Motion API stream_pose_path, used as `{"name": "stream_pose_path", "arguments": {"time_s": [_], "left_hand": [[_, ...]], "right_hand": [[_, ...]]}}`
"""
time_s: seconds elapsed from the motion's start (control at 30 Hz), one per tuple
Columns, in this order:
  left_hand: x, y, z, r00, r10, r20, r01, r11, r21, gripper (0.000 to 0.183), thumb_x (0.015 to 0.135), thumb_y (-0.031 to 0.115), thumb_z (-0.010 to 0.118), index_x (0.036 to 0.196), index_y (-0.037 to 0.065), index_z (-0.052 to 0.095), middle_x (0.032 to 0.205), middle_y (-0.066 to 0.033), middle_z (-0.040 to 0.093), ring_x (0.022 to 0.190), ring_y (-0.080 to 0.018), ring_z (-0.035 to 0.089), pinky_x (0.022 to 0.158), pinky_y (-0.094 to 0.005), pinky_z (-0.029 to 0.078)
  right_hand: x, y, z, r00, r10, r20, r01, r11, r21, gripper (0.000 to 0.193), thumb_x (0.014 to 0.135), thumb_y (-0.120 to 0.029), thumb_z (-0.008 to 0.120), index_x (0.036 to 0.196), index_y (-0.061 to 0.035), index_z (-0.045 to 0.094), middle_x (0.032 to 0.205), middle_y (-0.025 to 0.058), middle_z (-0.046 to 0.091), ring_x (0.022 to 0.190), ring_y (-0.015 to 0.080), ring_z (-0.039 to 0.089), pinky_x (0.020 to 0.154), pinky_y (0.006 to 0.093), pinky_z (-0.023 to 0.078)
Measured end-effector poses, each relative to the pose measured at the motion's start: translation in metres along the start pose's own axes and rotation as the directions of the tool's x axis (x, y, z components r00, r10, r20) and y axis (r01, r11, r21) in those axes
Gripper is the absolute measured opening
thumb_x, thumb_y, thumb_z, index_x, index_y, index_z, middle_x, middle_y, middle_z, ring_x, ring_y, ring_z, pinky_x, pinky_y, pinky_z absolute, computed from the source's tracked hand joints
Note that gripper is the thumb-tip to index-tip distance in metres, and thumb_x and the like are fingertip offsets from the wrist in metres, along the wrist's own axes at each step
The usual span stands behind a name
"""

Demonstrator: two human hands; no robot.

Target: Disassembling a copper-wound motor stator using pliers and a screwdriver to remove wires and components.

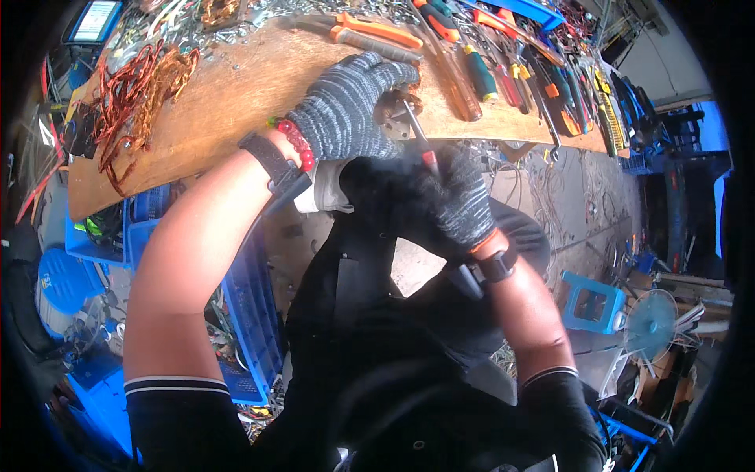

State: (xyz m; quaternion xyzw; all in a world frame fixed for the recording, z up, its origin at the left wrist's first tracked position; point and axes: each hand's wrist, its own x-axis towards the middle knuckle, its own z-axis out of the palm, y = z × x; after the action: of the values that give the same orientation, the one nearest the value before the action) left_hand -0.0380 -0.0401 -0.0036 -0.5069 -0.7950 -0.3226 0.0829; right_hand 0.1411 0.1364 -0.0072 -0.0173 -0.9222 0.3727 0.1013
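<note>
My left hand (342,108), in a grey striped knit glove, is closed around the side of a round, brownish metal part (391,116) at the table's near edge. My right hand (462,198), gloved alike, grips a screwdriver (417,132) with a metal shaft and a red band by the handle. The shaft slants up and left, and its tip lies over the metal part. Whether the tip touches it, I cannot tell. Dark fabric and shadow hide part of the right-hand fingers. Just beyond my left hand lie orange-and-grey handled pliers (373,39).
Several screwdrivers (480,72) and other hand tools lie along the wooden table's (228,102) right side. Reddish copper wire bundles (138,98) lie at its left, small metal scraps at the back. Blue crates (252,315) stand below left; a fan (650,322) stands at right.
</note>
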Motion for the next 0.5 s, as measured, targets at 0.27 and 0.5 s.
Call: {"name": "stream_pose_path", "arguments": {"time_s": [0.27,0.5], "left_hand": [[-0.002,0.002,-0.004,0.998,0.007,-0.057,-0.01,0.998,-0.062,0.088,0.061,0.027,0.096,0.138,0.008,0.059,0.13,-0.0145,0.063,0.121,-0.0322,0.06,0.107,-0.0419,0.049],[-0.001,0.005,-0.002,0.999,-0.014,-0.052,0.012,0.998,-0.054,0.085,0.062,0.028,0.094,0.138,0.01,0.059,0.131,-0.0153,0.063,0.121,-0.0327,0.06,0.107,-0.0428,0.048]], "right_hand": [[-0.003,-0.012,0.027,0.904,-0.012,0.427,-0.426,0.029,0.904,0.025,0.092,-0.013,0.067,0.113,-0.0006,0.063,0.078,0.0133,0.067,0.063,0.0231,0.067,0.059,0.0327,0.057],[-0.003,0.007,-0.007,0.868,0.004,0.497,-0.496,-0.008,0.868,0.03,0.09,-0.012,0.07,0.117,0.0006,0.062,0.081,0.0145,0.069,0.065,0.0244,0.068,0.057,0.0332,0.054]]}}
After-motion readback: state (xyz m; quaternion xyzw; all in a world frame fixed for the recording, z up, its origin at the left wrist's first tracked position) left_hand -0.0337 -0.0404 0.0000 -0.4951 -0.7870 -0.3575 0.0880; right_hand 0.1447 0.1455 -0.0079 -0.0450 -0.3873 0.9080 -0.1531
